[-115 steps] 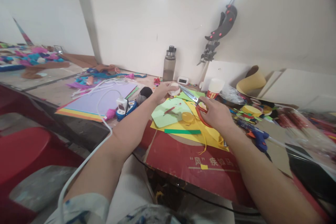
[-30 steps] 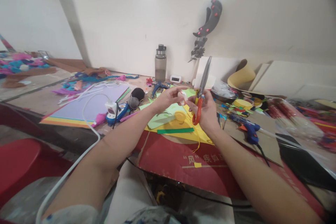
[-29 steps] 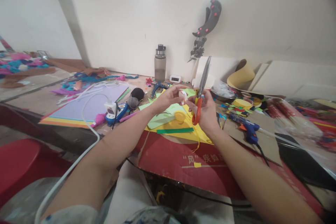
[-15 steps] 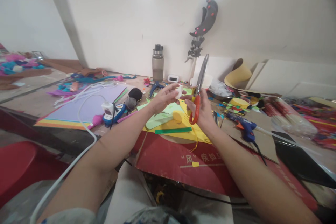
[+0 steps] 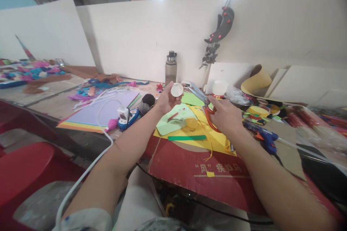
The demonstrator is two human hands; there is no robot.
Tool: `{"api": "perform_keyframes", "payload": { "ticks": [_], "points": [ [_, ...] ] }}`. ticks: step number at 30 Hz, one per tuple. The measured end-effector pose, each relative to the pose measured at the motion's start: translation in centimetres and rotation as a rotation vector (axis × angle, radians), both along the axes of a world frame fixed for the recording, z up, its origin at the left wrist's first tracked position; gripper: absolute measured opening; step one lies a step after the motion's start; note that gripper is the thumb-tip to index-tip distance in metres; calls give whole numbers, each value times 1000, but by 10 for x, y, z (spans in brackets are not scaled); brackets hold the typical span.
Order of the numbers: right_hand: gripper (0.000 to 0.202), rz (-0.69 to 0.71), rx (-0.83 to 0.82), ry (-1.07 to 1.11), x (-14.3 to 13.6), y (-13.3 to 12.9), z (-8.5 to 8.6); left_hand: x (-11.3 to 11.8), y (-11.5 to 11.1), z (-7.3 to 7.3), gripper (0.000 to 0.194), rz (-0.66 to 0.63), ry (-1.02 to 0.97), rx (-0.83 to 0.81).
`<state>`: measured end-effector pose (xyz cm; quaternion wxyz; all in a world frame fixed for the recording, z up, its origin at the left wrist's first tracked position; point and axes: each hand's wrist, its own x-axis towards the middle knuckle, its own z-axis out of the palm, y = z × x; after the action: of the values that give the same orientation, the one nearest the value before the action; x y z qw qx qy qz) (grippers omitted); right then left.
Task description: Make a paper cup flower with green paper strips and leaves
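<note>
My left hand [image 5: 168,100] is closed around a small round white piece with a raised rim [image 5: 177,90], which looks like the bottom of a paper cup. Its flat face is turned towards me. In my right hand [image 5: 225,113] are scissors with orange-red handles [image 5: 210,117]. Their blades point up and to the left, the tips close to the white piece. Below both hands lie a pale green sheet [image 5: 170,124], a yellow sheet [image 5: 199,142] and a dark green strip [image 5: 187,138].
A water bottle [image 5: 171,68] and a white paper cup [image 5: 219,88] stand towards the back board. A blue glue gun [image 5: 268,140] rests on cardboard at right. At left are lilac paper [image 5: 108,106] and a power strip [image 5: 128,117] with a white cable. Red cardboard [image 5: 189,173] covers the front edge.
The white piece has turned so its round face shows. The scissors have swung from upright to slanting left towards it, and my right hand has rolled over. The camera view has shifted left.
</note>
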<state>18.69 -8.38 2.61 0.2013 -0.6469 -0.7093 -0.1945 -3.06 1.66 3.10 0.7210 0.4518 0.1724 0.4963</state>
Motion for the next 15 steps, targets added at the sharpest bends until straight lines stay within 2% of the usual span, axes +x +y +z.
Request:
{"api": "perform_keyframes", "payload": {
  "ticks": [4, 15],
  "points": [
    [46, -68, -53, -88, -4, -2, 1, 0, 4, -3, 57, 37, 62, -59],
    [44, -51, -140, -159, -7, -1, 0, 3, 3, -3, 55, 72, 120, -38]
  ]
}}
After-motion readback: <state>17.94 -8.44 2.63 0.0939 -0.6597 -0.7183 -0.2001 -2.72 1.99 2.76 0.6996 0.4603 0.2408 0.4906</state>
